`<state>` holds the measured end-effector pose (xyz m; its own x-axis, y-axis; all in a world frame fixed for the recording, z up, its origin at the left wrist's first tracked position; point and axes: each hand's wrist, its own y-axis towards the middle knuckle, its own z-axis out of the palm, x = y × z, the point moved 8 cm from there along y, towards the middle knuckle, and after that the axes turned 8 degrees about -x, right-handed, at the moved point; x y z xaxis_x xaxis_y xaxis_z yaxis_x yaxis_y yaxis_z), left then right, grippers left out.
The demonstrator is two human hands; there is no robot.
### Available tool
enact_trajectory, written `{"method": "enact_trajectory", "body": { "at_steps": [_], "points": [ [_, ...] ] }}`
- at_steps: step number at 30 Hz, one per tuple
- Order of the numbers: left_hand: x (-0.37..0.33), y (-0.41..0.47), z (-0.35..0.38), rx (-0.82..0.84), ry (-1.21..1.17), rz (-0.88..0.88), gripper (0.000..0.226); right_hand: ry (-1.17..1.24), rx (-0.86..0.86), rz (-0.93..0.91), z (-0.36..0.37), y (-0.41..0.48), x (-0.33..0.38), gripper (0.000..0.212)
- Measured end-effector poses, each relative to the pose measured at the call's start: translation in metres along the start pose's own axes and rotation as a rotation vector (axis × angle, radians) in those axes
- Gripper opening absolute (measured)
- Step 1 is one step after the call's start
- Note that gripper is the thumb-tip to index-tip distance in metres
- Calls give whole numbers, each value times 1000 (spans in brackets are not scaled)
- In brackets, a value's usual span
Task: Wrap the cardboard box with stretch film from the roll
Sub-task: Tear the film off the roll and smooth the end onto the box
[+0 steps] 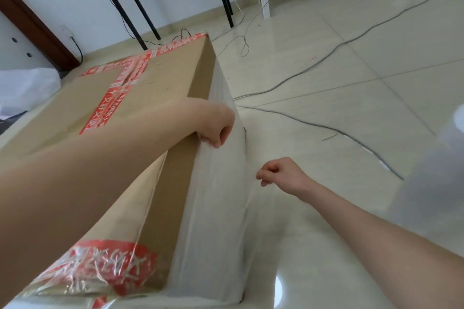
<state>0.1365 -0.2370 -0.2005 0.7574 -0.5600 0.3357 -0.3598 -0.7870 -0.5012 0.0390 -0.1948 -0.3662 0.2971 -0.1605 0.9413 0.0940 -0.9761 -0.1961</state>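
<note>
**Cardboard box partly sheathed in stretch film, both hands on the film**

A large brown cardboard box (160,78) stands on the pale tiled floor (326,63), filling the left and centre of the head view. Its top face carries red printed sealing tape (118,88) laid along the seams, with a further crumpled patch of the same tape at the near corner. The right-hand side face is covered by cloudy, whitish stretch film (216,221), which runs from the near bottom corner up toward the far edge; an upper strip of bare cardboard shows between the film and the top edge. A thin, glossy layer of film also lies over the near part of the top.

The left hand (218,128) reaches across the top of the box and is curled closed, fingers pinching the upper edge of the film at the box's right top edge. The right hand (276,173), just beside the wrapped face and lower down, is likewise closed, thumb and fingertips nipping a stretched edge of the film. Grey cables (313,120) trail over the floor beyond. The roll cannot be made out.
</note>
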Motion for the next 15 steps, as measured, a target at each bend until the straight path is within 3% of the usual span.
{"method": "enact_trajectory", "body": {
  "at_steps": [3,5,9,11,15],
  "points": [
    [-4,8,-9,-72,87,-59,63,8,22,-40,2,4,1,15],
    [-27,15,6,14,-144,-45,94,51,28,-60,5,5,3,14],
    [-55,13,58,243,-269,-106,111,167,41,-79,12,3,9,18],
    [-45,4,73,339,-252,-174,98,205,39,-67,15,5,5,22],
    [-29,-7,64,294,-263,-192,20,203,61,-66,16,9,0,23]
  ]
}}
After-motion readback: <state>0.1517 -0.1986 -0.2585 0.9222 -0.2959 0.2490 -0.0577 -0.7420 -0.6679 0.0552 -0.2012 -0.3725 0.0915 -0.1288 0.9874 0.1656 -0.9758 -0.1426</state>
